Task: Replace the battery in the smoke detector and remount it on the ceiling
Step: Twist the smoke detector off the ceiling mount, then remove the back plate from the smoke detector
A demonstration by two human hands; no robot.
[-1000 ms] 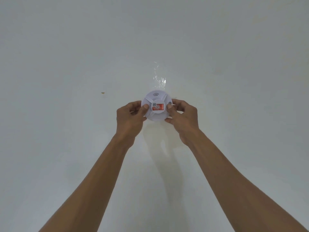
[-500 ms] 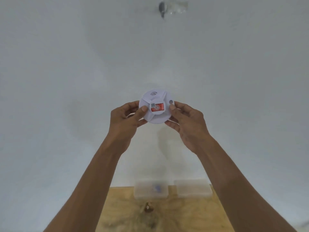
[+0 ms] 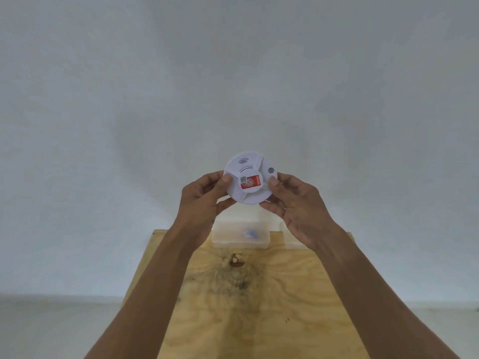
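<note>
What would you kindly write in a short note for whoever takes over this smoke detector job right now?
Left hand: grips the smoke detector's left edge.
Right hand: grips its right edge.
The detector is off the ceiling, held front-up above the wooden table, with two clear plastic boxes at the table's far end.
Done: detector taken down.
Left: open it, swap the battery (none clearly visible here), remount it on the ceiling.

Smoke detector (image 3: 249,178): smooth white plastic, glossy red label. Below the grip: grainy knotted plywood tabletop (image 3: 259,301), translucent plastic box (image 3: 241,237).
</note>
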